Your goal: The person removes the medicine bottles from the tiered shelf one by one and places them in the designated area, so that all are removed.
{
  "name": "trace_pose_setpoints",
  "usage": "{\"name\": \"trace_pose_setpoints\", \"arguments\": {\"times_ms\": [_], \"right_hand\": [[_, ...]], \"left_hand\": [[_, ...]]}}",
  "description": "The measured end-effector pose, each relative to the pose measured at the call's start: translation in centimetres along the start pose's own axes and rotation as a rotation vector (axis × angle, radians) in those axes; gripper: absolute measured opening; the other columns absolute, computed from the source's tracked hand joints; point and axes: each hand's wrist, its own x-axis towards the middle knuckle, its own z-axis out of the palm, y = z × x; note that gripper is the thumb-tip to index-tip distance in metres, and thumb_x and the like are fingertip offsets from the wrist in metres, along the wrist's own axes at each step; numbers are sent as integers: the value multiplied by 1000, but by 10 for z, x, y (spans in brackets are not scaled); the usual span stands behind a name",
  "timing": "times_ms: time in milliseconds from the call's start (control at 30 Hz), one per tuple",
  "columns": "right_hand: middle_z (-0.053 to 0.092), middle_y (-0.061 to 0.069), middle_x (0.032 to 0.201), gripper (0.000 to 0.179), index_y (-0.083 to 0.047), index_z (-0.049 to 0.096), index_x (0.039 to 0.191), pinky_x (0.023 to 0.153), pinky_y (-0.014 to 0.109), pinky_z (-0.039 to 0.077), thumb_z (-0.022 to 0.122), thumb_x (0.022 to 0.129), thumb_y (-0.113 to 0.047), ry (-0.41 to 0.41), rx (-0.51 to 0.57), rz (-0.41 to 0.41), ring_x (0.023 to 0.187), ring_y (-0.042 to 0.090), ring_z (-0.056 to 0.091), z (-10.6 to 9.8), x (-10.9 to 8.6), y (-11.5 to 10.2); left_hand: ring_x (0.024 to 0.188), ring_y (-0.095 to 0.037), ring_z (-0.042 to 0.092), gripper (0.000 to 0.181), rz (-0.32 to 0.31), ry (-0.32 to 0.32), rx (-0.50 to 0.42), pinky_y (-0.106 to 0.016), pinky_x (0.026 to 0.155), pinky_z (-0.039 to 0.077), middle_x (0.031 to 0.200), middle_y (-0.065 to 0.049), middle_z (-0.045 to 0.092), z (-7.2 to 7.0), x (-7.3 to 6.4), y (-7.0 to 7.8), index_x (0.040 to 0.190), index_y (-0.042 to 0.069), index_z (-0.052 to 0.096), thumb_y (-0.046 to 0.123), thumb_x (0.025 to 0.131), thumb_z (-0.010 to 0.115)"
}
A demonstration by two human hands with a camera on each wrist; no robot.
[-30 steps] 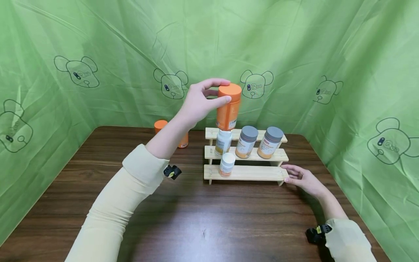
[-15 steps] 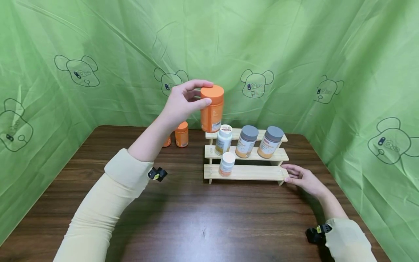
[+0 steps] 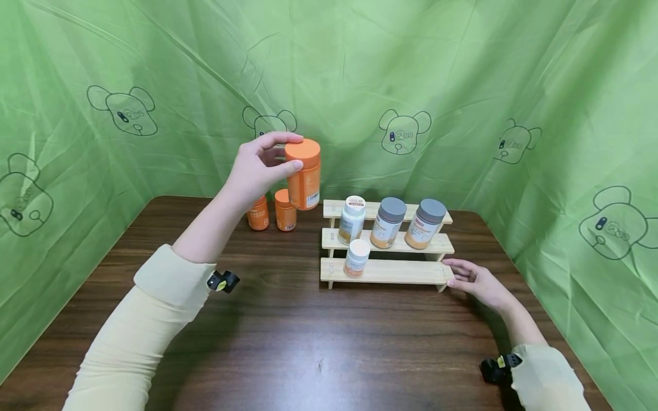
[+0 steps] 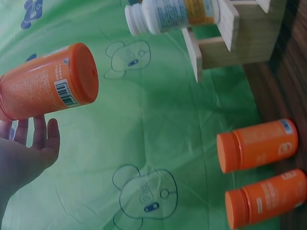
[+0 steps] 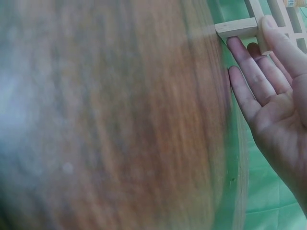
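Observation:
My left hand [image 3: 254, 165] holds an orange bottle [image 3: 304, 177] by its lid, upright in the air left of a three-tier wooden display rack [image 3: 396, 271]. The left wrist view shows that orange bottle [image 4: 48, 81] with its base and barcode facing the camera. At the rack's lower right end is my right hand [image 3: 480, 285]. Its thumb and fingers pinch the end of the bottom tier, as the right wrist view shows with the hand [image 5: 273, 91] at the wooden rack end [image 5: 237, 28].
On the middle tier stand a white bottle [image 3: 352, 220] and two grey-lidded jars [image 3: 388, 222]. A small white bottle [image 3: 357, 258] occupies the bottom tier's left. Two more orange bottles [image 3: 285, 211] stand on the dark wooden table [image 3: 288, 342], left of the rack. Green cloth [image 3: 329, 68] surrounds the table.
My left hand has carried the orange bottle leftward from above the rack, slightly lower now. Both orange bottles on the table have come into view. The right hand has stayed put.

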Motion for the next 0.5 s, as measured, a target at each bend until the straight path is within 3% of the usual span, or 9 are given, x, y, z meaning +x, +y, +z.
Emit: {"name": "trace_pose_setpoints", "arguments": {"times_ms": [167, 300, 500], "right_hand": [[62, -7, 121, 55, 7, 40, 136, 85, 16, 49, 64, 89, -8, 0, -7, 6, 108, -4, 56, -1, -1, 2], [62, -15, 117, 55, 7, 40, 136, 85, 16, 49, 64, 89, -8, 1, 1, 7, 107, -5, 57, -1, -1, 1], [62, -11, 118, 55, 8, 40, 136, 84, 16, 50, 64, 89, -7, 3, 0, 4, 107, -4, 57, -2, -2, 2]], "left_hand": [[99, -22, 64, 37, -19, 23, 51, -30, 80, 54, 120, -3, 62, -13, -6, -6, 117, 17, 64, 16, 81, 75], [96, -20, 65, 39, -46, 75, 83, -28, 78, 54, 118, -1, 63, -23, -11, -11, 118, 18, 65, 18, 81, 75], [97, -17, 64, 41, -58, 153, 103, -23, 79, 53, 119, -1, 62, -37, -19, -21, 119, 18, 65, 20, 80, 77]]}}
